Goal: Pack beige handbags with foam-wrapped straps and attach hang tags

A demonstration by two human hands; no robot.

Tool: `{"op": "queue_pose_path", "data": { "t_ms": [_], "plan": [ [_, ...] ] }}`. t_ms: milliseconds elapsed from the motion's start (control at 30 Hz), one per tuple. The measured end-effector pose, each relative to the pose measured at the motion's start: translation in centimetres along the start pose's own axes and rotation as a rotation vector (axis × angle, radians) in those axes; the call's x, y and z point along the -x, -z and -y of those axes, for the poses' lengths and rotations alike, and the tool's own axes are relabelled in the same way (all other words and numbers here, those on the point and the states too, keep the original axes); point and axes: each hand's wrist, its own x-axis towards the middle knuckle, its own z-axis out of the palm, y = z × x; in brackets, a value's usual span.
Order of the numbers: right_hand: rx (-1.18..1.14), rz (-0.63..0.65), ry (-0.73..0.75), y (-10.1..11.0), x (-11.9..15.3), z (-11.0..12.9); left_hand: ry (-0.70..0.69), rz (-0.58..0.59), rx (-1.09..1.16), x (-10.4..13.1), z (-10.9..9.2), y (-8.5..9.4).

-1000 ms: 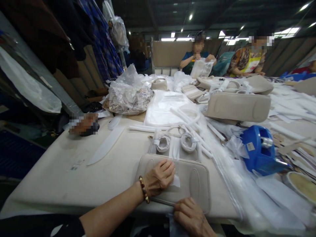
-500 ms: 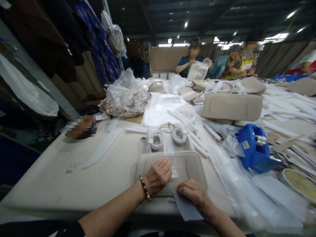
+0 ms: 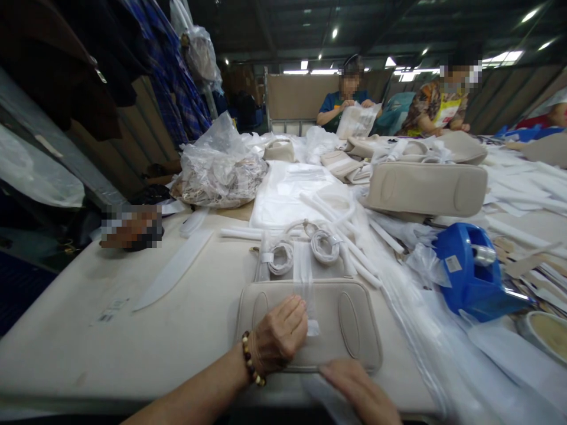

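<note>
Beige bag (image 3: 325, 353) lies on the worktop (image 3: 177, 348), seemingly steadied by our left hand (image 3: 283, 330), fingers bunched together; we cannot tell our right hand's (image 3: 361, 389) grip. Next, the translucent sheet (image 3: 322, 394) likely calls for care.

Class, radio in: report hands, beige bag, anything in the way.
Left hand on beige bag. Right hand, blurred, by bag's near edge and translucent sheet. In the way: left hand, hiding part of bag.
</note>
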Motion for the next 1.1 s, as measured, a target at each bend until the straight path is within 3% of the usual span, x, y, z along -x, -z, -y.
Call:
{"op": "queue_pose_path", "data": {
  "t_ms": [67,167,233,267,333,433,533,700,900,1100],
  "plan": [
    [-0.131,-0.074,-0.183,1.2,-1.2,-1.1,0.009,-0.018,0.015,0.0,0.0,0.1],
    [-0.565,-0.213,-0.458,1.4,-3.3,-2.9,0.052,-0.032,0.028,0.0,-0.1,0.3],
    [-0.748,-0.29,-0.549,1.2,-4.5,-3.8,0.07,-0.037,0.041,0.1,-0.1,0.4],
    [-0.704,-0.279,-0.554,1.1,-5.0,-4.0,0.069,-0.042,0.05,0.1,-0.1,0.4],
    [-0.389,-0.13,-0.425,1.0,-5.6,-4.4,0.07,-0.054,0.074,0.2,-0.1,0.4],
    [0.101,0.15,-0.09,0.9,-6.1,-4.5,0.109,-0.049,0.126,0.1,-0.1,0.4],
    [0.277,0.177,0.036,0.5,-6.6,-4.7,0.146,-0.051,0.156,-0.1,-0.1,0.5],
    [0.286,0.044,0.092,-0.7,-7.1,-5.9,0.206,-0.096,0.18,0.2,-0.2,0.5],
    [0.194,0.007,0.06,-0.6,-7.1,-6.3,0.383,-0.092,-0.07,2.4,-1.4,-0.6],
    [0.142,0.026,0.06,-0.2,-7.1,-5.7,0.344,0.141,-0.096,2.7,-1.5,-0.1]
  ]
}}
